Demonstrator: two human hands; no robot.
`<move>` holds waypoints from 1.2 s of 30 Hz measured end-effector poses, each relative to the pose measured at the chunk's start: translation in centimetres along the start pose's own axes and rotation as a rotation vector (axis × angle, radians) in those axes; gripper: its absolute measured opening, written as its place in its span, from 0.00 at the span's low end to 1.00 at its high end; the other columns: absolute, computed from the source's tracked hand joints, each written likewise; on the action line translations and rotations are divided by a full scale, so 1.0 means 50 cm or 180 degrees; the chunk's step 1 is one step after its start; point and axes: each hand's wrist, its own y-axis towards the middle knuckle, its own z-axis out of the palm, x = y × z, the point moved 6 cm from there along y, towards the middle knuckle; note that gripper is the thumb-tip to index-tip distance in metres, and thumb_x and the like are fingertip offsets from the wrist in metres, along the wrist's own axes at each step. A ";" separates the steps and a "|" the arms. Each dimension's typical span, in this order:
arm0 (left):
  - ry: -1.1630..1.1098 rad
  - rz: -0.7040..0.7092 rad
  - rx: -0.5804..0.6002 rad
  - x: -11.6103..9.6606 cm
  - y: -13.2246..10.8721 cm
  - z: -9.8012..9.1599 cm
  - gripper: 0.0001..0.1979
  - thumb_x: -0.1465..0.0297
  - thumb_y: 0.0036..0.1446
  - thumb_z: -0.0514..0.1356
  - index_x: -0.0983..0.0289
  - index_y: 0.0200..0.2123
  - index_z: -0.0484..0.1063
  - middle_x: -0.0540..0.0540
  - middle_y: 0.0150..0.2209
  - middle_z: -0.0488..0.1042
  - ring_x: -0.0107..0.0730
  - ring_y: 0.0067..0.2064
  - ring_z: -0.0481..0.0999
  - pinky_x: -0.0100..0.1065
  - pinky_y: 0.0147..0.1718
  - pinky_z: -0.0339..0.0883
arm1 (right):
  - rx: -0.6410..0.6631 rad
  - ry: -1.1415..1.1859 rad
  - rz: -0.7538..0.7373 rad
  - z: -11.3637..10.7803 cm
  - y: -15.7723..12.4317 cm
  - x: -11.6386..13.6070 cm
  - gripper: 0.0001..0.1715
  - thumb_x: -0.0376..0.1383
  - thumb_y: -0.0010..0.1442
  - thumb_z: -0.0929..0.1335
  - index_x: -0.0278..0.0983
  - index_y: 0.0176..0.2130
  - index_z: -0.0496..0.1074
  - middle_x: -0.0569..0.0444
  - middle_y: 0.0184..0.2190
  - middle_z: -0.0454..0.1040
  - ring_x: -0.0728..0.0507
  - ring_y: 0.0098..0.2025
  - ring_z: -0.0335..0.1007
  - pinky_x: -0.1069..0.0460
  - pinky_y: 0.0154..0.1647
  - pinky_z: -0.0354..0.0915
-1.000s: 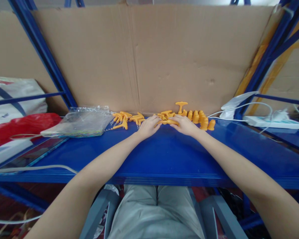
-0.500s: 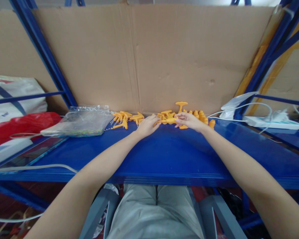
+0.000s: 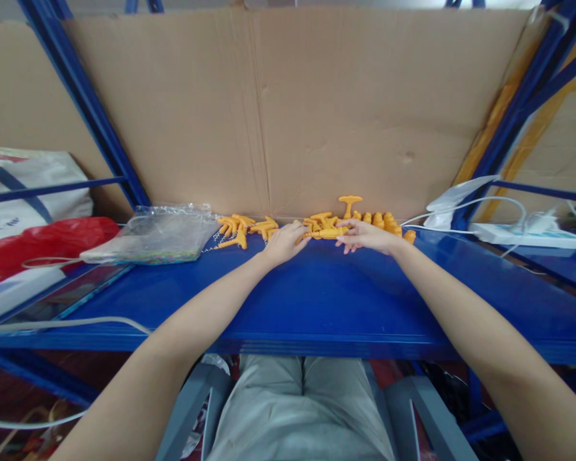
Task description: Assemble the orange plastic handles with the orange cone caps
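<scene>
Between my two hands lies a long orange plastic piece (image 3: 324, 234), level and just above or on the blue shelf top. My left hand (image 3: 285, 243) is closed on its thinner left end. Fingers of my right hand (image 3: 367, 237) curl at its thicker right end, the lower fingers hanging loose. Behind it lie several orange T-shaped pieces (image 3: 319, 221). One T-handled piece (image 3: 350, 203) stands upright behind my right hand. Rounded orange pieces (image 3: 390, 224) are grouped beyond the right wrist, partly hidden by it. Orange pieces with thin chains (image 3: 236, 229) lie left of my left hand.
A clear plastic bag (image 3: 166, 234) and a red bag (image 3: 57, 246) lie at the left. At the right are a white power strip (image 3: 528, 235) and cables. A cardboard sheet (image 3: 288, 115) closes off the back, between blue metal posts (image 3: 84, 102).
My right hand's fingers have shifted slightly down and loosened around the right end of the orange piece. The left hand keeps its hold in nearly the same place.
</scene>
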 end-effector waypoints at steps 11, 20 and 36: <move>-0.0105 0.0069 -0.0124 0.004 0.000 -0.006 0.11 0.66 0.67 0.54 0.63 0.44 0.75 0.58 0.41 0.75 0.38 0.45 0.76 0.37 0.46 0.70 | 0.0052 0.0199 -0.0017 0.016 0.004 -0.006 0.30 0.60 0.64 0.64 0.37 0.30 0.67 0.47 0.26 0.79 0.50 0.21 0.70 0.56 0.20 0.63; -0.0274 0.0035 -0.0147 0.007 0.003 -0.005 0.11 0.68 0.67 0.54 0.65 0.43 0.75 0.59 0.41 0.75 0.37 0.43 0.77 0.37 0.45 0.70 | 0.0156 0.0092 0.0118 0.013 -0.005 0.000 0.29 0.60 0.63 0.64 0.37 0.41 0.71 0.44 0.34 0.81 0.46 0.24 0.74 0.53 0.22 0.65; -0.0191 0.0072 -0.0164 0.003 0.002 -0.007 0.09 0.68 0.66 0.55 0.64 0.44 0.74 0.59 0.42 0.76 0.38 0.45 0.77 0.38 0.47 0.71 | -0.0024 -0.0015 0.0161 0.010 0.009 -0.016 0.39 0.69 0.59 0.60 0.36 0.32 0.71 0.47 0.25 0.77 0.50 0.18 0.67 0.55 0.17 0.57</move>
